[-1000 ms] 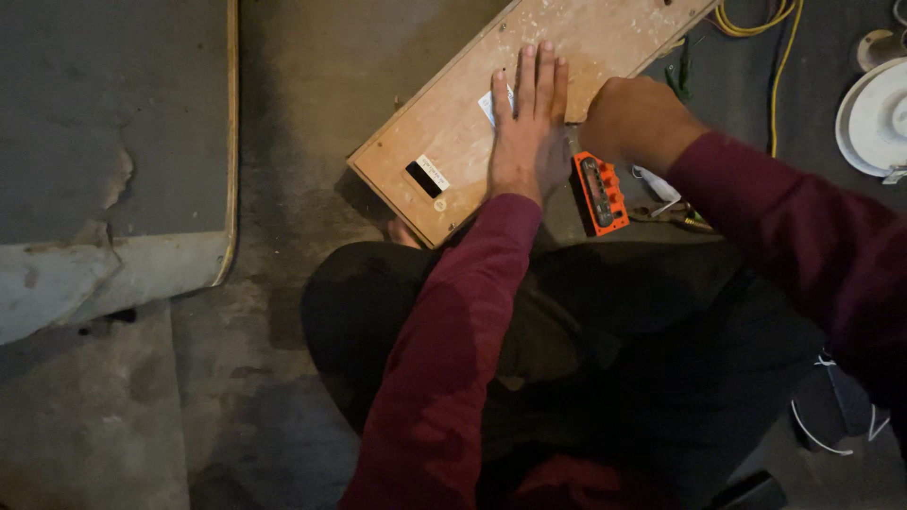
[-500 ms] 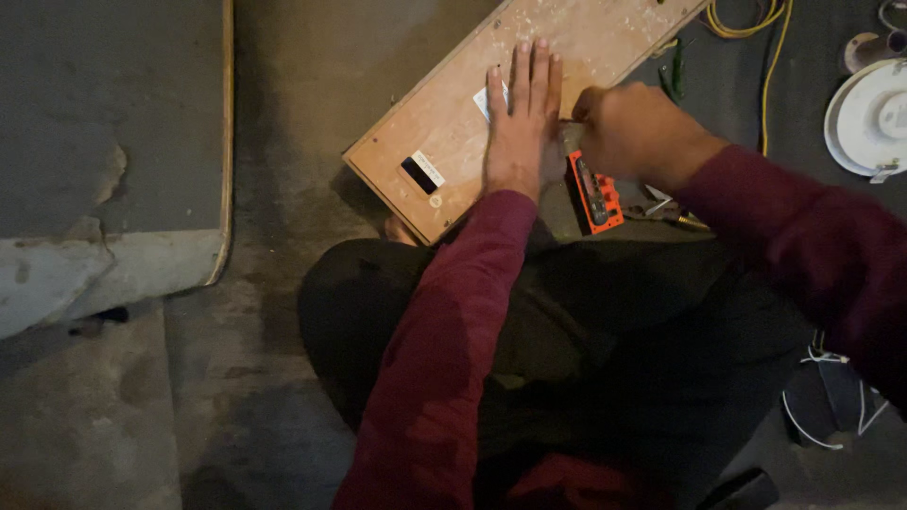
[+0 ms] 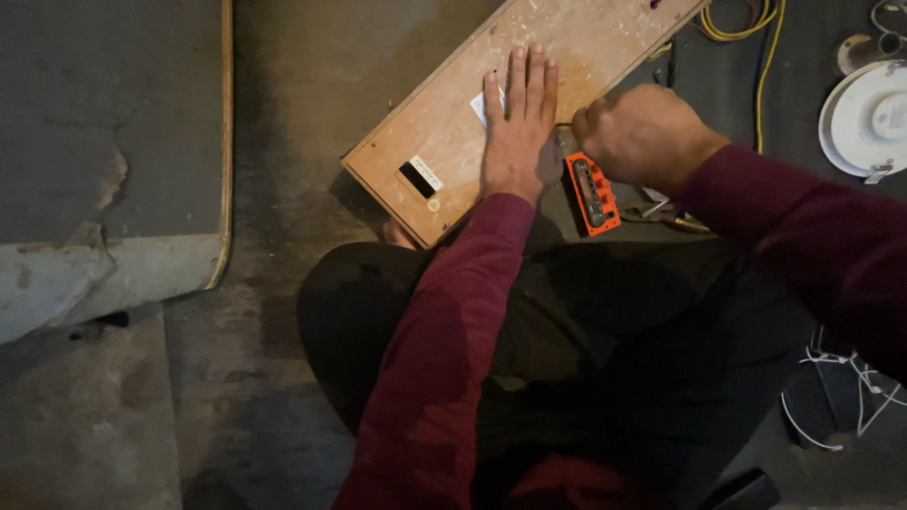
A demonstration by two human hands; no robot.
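Observation:
A long wooden board (image 3: pixel 444 123) with a small black and white label lies slanted on the floor in front of my knees. My left hand (image 3: pixel 517 132) rests flat on it, fingers together, partly covering a small white piece. My right hand (image 3: pixel 644 134) is closed around the top of an orange and black hand tool (image 3: pixel 591 194) at the board's near edge. The tool's working end is hidden under my fist.
A grey slab with a wooden rim (image 3: pixel 113 142) lies to the left. Yellow cable (image 3: pixel 761 57) runs at the top right beside a round white fitting (image 3: pixel 869 118). White wires (image 3: pixel 841 397) lie by my right leg. Small metal tools (image 3: pixel 661 215) sit under my right wrist.
My right hand and the orange tool have shifted slightly along the board's edge. My left hand stays flat on the board.

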